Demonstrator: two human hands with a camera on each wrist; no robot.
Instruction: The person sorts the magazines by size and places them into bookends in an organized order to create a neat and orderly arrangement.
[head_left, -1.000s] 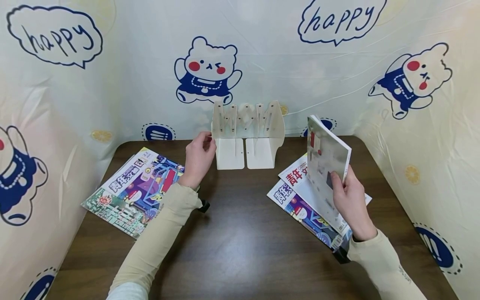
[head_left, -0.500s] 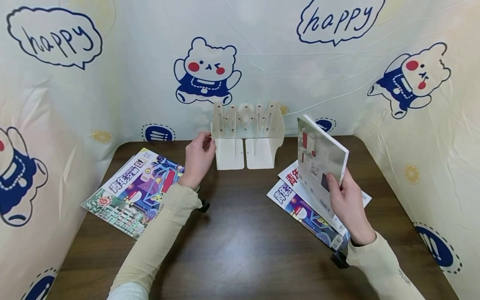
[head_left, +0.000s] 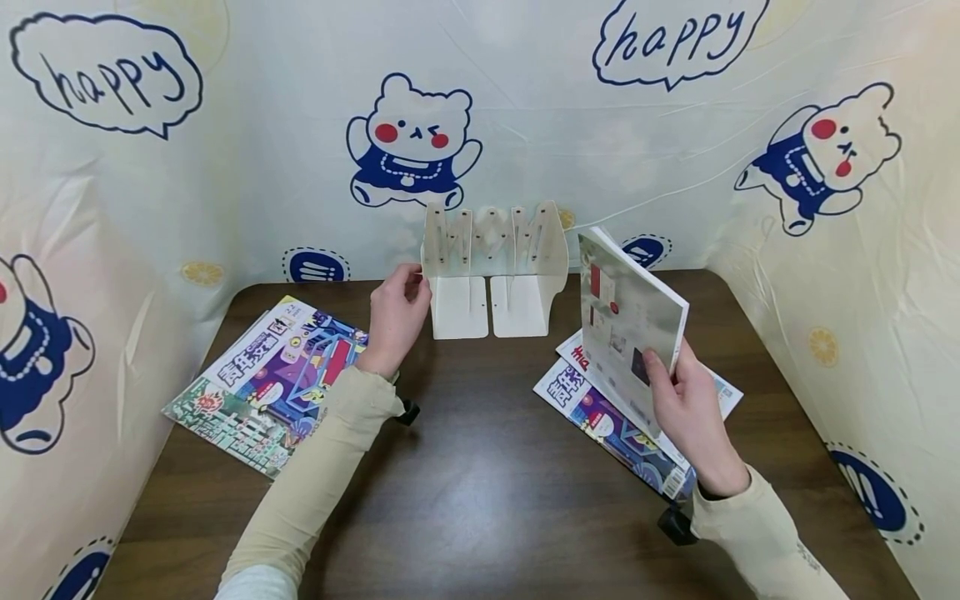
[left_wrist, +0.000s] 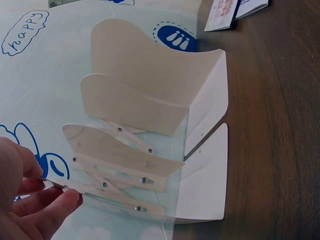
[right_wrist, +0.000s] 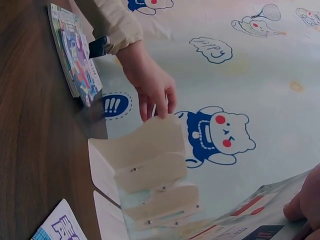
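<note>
Now: right hand (head_left: 686, 404), fingers curled round a magazine (head_left: 626, 329), held upright above the desk (head_left: 487, 467) just right of the cream rack (head_left: 491, 271); left hand (head_left: 396, 317), fingers pinching the rack's left end panel.

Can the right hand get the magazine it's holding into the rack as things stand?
Probably yes. The right hand holds the magazine upright just right of the rack; no object lies between them. The left hand holds only the rack's left end divider, so the slots look free.
</note>
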